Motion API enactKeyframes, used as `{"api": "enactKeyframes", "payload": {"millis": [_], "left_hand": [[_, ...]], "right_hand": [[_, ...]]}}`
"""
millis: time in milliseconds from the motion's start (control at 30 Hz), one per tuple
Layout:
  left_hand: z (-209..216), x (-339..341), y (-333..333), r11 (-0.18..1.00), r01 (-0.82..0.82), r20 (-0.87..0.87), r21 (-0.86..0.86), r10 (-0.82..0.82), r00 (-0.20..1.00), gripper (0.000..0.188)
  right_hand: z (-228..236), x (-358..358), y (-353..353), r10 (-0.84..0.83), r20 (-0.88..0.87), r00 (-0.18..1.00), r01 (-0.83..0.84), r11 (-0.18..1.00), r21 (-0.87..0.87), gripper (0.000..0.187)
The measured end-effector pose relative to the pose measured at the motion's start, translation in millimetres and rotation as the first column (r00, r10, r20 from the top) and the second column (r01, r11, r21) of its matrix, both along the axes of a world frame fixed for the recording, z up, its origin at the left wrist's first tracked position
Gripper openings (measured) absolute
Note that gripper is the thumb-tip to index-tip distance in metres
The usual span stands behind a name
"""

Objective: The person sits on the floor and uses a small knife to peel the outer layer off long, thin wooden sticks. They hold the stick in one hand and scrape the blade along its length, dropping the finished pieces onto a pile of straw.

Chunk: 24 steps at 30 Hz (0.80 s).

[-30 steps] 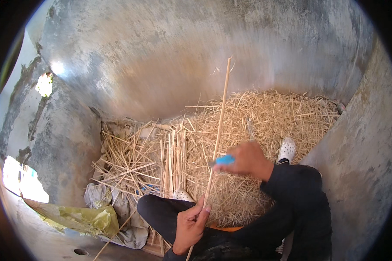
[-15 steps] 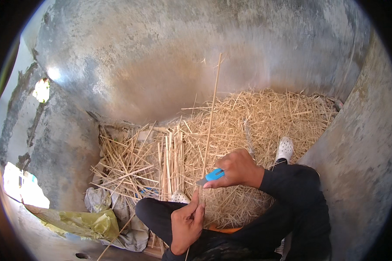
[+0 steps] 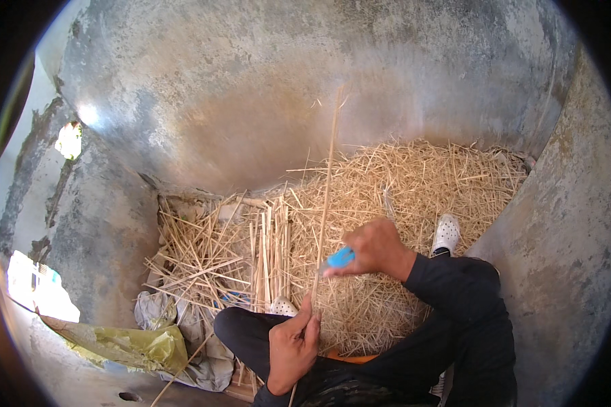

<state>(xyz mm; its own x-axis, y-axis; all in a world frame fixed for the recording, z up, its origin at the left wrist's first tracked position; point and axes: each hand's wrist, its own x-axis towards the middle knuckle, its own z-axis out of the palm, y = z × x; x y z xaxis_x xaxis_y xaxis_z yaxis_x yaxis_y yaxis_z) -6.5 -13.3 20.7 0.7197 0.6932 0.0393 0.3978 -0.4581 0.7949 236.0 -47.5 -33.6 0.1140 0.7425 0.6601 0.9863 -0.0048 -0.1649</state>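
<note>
Side by side before the far wall (image 3: 251,88)

A crisscrossed stick pile (image 3: 195,261) lies left, a row of sticks (image 3: 267,247) beside it, a shavings heap (image 3: 441,173) right. Nearer, at left, lies a plastic sheet (image 3: 139,344). One long stick (image 3: 328,183) runs from the left hand (image 3: 292,347) toward the far wall; right of it, the right hand (image 3: 380,249) holds a knife (image 3: 341,257).

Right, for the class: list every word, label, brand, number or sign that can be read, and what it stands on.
No text can be read in this view.
Blue-handled tool in the right hand: blurred; no lettering can be made out.
Yellow-green sheet: no legible marks.
Grey wall: blotches, no writing.
</note>
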Motion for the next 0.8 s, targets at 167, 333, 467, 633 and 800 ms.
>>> {"api": "enactKeyframes", "payload": {"millis": [167,333,467,633,800], "left_hand": [[-19.3,-13.7,-9.4,0.984,0.120,0.074,-0.128,-0.111,0.991,0.034],[-5.4,5.0,-9.5,0.978,0.132,0.079,-0.160,-0.121,0.990,0.034],[-8.3,1.8,9.9,0.994,0.014,0.129,-0.108,0.000,0.992,0.034],[-18.9,4.6,16.1,0.984,0.023,0.186,-0.177,0.010,0.982,0.035],[-3.5,-6.3,4.0,0.991,-0.033,0.070,-0.127,0.042,0.997,0.036]], "right_hand": [[2.0,101.0,-2.2,-0.537,-0.271,0.799,0.401,0.811,-0.426,0.079],[-18.5,2.7,-21.2,-0.185,-0.182,0.966,0.092,0.901,-0.424,0.078],[6.6,11.0,-21.9,-0.300,-0.324,0.897,0.162,0.907,-0.389,0.072],[28.8,-31.5,-35.0,0.001,-0.225,0.974,-0.040,0.985,-0.167,0.071],[16.2,-3.3,-8.0,-0.211,-0.264,0.941,0.140,0.954,-0.265,0.069]]}}
